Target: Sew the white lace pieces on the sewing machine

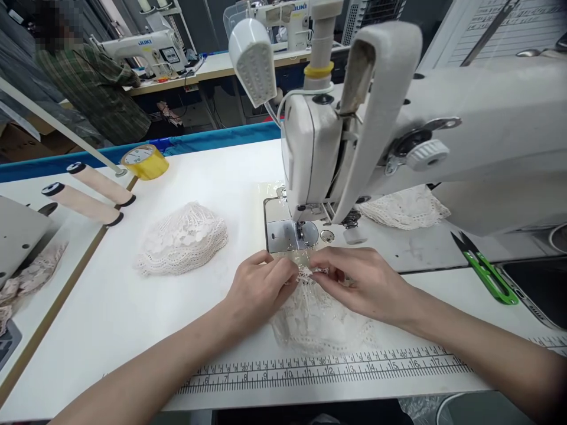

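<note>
Both hands are at a piece of cream lace [325, 324] just in front of the sewing machine's needle plate [281, 235]. My left hand [263, 283] pinches its upper edge from the left, fingers curled. From the right, my right hand [358, 280] grips the same edge between thumb and fingertips, a short gap away. The lace hangs toward me over the white table, its lower part lying flat. Above and beyond the fingers stands the white sewing machine head [310, 153]. A stack of lace pieces [183, 239] lies left of my hands.
More lace [405, 206] rests behind the machine head. Green thread snips [489, 274] and a phone [540, 283] lie at right. Yellow tape [145, 162] and thread cones [84, 203] stand at left. A printed ruler [328, 370] runs along the front edge. A person [91, 88] works beyond.
</note>
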